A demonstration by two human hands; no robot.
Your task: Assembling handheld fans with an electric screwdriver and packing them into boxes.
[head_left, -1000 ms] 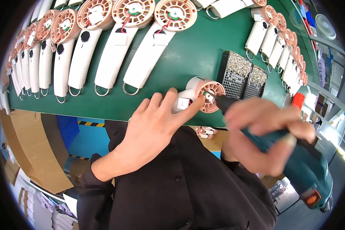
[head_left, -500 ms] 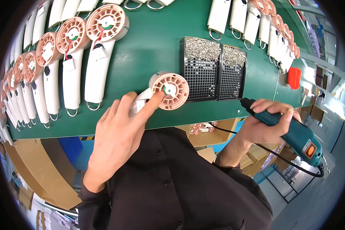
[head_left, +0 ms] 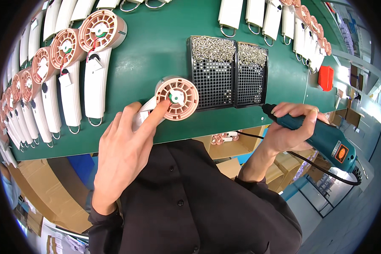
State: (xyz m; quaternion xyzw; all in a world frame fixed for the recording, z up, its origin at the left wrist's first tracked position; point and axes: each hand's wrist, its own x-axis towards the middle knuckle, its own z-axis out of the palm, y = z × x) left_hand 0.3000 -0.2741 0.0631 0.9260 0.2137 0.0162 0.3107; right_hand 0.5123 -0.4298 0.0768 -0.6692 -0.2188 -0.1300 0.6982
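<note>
My left hand (head_left: 129,148) grips the white handle (head_left: 140,118) of a small handheld fan with a round pink slotted head (head_left: 183,111). The index finger presses near the white and green hub in its middle. In my right hand (head_left: 294,127) is a teal electric screwdriver (head_left: 329,142), its black nose pointing left. The thin bit ends beside the near right corner of a black perforated tray (head_left: 264,84); whether a screw sits on it is too small to tell. A second black tray (head_left: 191,55) adjoins it, and loose silvery screws (head_left: 213,49) are heaped at the far end of both.
Rows of similar fans (head_left: 98,84) lie on the green table (head_left: 152,51) at left, and more white handles (head_left: 271,21) at far right. A red container (head_left: 325,78) stands at right. The tool's black cable (head_left: 321,169) hangs below the table edge, near cardboard boxes (head_left: 237,148).
The table and everything on it have shifted slightly left in the view. Both hands keep their holds, and the screwdriver's bit stays by the tray corner.
</note>
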